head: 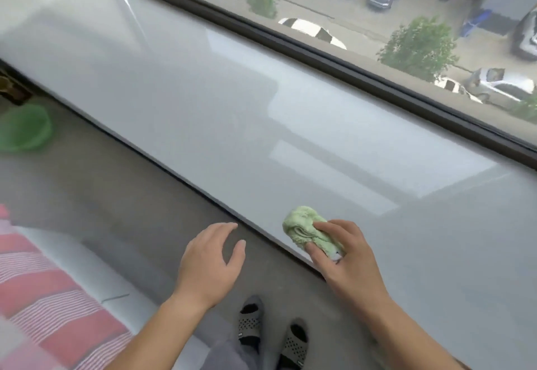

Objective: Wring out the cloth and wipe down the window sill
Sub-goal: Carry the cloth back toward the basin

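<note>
Right hand [345,256] grips the green cloth [308,230], bunched, on the window sill [232,125] near its front edge; cloth sticks out past the fingers. Left hand [209,262] is open w/ relaxed fingers, holding nothing, just beside the sill.

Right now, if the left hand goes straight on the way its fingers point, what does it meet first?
Probably the front edge of the window sill, just ahead of the open left hand. Height is unclear: if higher, it clears onto bare sill, left of the cloth in the right hand.

Green basin [24,128] on the floor — striped bedding [43,291] nearby.
</note>
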Motion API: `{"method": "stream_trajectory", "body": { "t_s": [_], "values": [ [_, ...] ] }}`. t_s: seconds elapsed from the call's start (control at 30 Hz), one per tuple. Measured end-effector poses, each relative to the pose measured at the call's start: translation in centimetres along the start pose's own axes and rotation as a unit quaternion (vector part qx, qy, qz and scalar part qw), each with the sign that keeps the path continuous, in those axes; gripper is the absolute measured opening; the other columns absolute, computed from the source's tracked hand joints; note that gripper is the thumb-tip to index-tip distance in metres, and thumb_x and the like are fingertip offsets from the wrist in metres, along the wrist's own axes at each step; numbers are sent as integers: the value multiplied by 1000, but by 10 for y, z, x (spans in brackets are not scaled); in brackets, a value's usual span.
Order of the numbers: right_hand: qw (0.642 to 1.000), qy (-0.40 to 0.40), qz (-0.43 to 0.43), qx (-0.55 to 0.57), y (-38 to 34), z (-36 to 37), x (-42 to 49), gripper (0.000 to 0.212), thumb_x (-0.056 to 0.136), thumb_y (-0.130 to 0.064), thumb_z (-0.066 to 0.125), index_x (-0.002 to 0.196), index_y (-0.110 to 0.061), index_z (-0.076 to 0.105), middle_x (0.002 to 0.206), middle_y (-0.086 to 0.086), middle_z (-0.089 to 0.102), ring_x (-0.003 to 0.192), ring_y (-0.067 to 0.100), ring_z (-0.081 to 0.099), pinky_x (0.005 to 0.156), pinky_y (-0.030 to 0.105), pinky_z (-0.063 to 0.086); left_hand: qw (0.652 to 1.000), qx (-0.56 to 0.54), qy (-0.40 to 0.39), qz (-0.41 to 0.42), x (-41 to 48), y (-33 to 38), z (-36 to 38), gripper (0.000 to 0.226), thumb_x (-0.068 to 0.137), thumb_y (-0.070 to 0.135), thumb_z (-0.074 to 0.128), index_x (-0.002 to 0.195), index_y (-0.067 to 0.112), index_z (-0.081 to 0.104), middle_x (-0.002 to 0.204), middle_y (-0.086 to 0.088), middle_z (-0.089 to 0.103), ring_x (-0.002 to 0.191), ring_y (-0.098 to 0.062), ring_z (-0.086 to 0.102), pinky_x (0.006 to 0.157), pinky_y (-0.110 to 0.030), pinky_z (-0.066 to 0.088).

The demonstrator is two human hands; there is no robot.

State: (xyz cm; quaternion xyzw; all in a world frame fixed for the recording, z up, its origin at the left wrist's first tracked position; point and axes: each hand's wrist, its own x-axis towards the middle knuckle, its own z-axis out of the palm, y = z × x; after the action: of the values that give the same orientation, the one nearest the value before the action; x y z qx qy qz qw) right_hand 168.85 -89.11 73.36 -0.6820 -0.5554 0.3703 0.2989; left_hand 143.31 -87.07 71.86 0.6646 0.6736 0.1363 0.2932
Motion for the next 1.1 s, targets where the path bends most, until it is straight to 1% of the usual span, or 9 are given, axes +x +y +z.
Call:
{"method": "stream_trajectory", "body": {
  "t_s": [0.13, 0.3, 0.47, 0.6, 0.77, 0.9, 1.0, 1.03, 1.1],
  "values": [
    [995, -69, -67, -4, -79, 52, 41, 30, 81, -37, 77, 110, -35, 69, 115, -19, 54, 110, 0, 56, 88, 10, 42, 995, -13, 76, -67, -5, -54, -69, 52, 89, 53, 42, 127, 22, 61, 127, 11, 61, 120, -11, 54, 103, -34, 43],
    [978, -144, -150, -18, -187, 153, 90, 30, 82, -42, 74, 111, -34, 69, 115, -18, 53, 110, -1, 54, 85, 9, 43, 978, -26, 153, -140, 2, -143, -161, 39, 95, 38, 56, 129, 21, 59, 132, 7, 60, 124, -13, 53, 103, -31, 42],
    [959, -195, -204, -31, -283, 273, 133, 29, 82, -40, 75, 110, -33, 69, 114, -13, 54, 109, 1, 55, 83, 8, 41, 962, -28, 191, -194, 23, -241, -248, 45, 93, 47, 49, 129, 21, 59, 131, 6, 61, 122, -16, 55, 102, -33, 44],
    [941, -214, -255, -54, -350, 364, 169, 31, 83, -40, 73, 112, -32, 68, 113, -11, 53, 108, 3, 53, 86, 4, 37, 952, -1, 220, -214, 45, -318, -308, 53, 89, 51, 42, 123, 16, 62, 122, 0, 66, 113, -23, 60, 96, -36, 48],
    [924, -221, -304, -71, -428, 466, 219, 32, 83, -38, 74, 113, -27, 69, 113, -9, 53, 108, 9, 54, 92, 17, 43, 938, 34, 231, -256, 76, -412, -373, 54, 87, 50, 41, 118, 13, 65, 115, -4, 69, 105, -27, 64, 90, -37, 49],
    [909, -232, -340, -70, -489, 547, 269, 33, 83, -34, 76, 113, -25, 69, 113, -7, 54, 106, 12, 55, 92, 23, 46, 922, 51, 247, -294, 105, -492, -430, 49, 87, 49, 40, 114, 16, 65, 117, -1, 69, 109, -27, 63, 89, -40, 50],
    [899, -246, -355, -68, -535, 612, 308, 33, 84, -37, 74, 113, -24, 69, 115, -5, 54, 108, 17, 55, 90, 27, 47, 903, 60, 256, -340, 131, -546, -472, 37, 86, 45, 45, 97, 16, 65, 97, 0, 69, 92, -28, 64, 78, -39, 50],
    [899, -248, -354, -71, -549, 632, 320, 32, 84, -37, 74, 113, -24, 69, 115, -4, 54, 108, 18, 55, 89, 28, 47, 895, 61, 258, -357, 139, -563, -485, 35, 86, 43, 48, 96, 14, 66, 95, -1, 70, 90, -29, 64, 77, -38, 50],
    [897, -252, -356, -76, -578, 673, 341, 31, 84, -35, 74, 113, -23, 69, 115, -4, 54, 108, 19, 55, 89, 31, 48, 882, 65, 260, -387, 153, -597, -510, 39, 85, 42, 51, 105, 13, 68, 102, -6, 72, 94, -32, 66, 81, -39, 51]
  ]
}}
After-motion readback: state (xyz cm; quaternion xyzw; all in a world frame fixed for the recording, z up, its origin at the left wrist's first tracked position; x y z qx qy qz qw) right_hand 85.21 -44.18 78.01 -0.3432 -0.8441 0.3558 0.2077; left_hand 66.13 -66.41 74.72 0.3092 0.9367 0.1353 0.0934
